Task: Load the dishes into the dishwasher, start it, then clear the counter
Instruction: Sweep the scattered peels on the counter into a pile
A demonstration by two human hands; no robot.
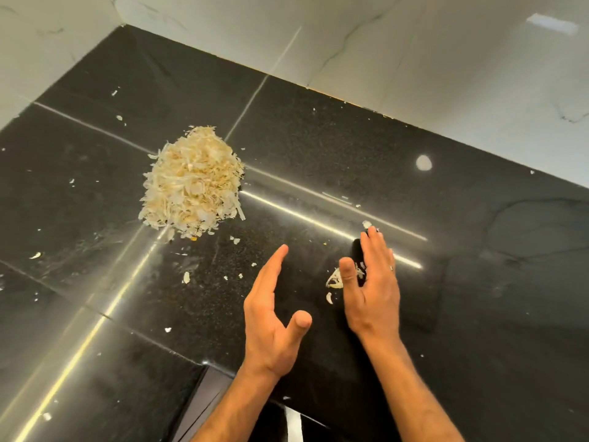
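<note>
Step in hand, by my reading: clearing the counter of peel scraps, the last part of the task.

Both hands were held edge-on just above the black stone, palms facing each other, fingers straight, gripping nothing. The left hand was bare of scraps. The right hand stood against a small clump of peelings, thumb beside it; whether the fingers touched the stone could not be told.

The main pile of peelings lay well apart, up and to the left, near a seam in the slabs.

To do it well: keep the edge of the right hand flat on the stone and sweep the clump toward the pile in one slow pass, with the left hand as a stop. The flakes looked light and dry, so a fast stroke would likely scatter them.

Around: loose flakes were strewn across the counter, several near the front edge, where a careless sweep could drop them. White marble-look wall tiles closed the back. No dishes or dishwasher were in view.
</note>
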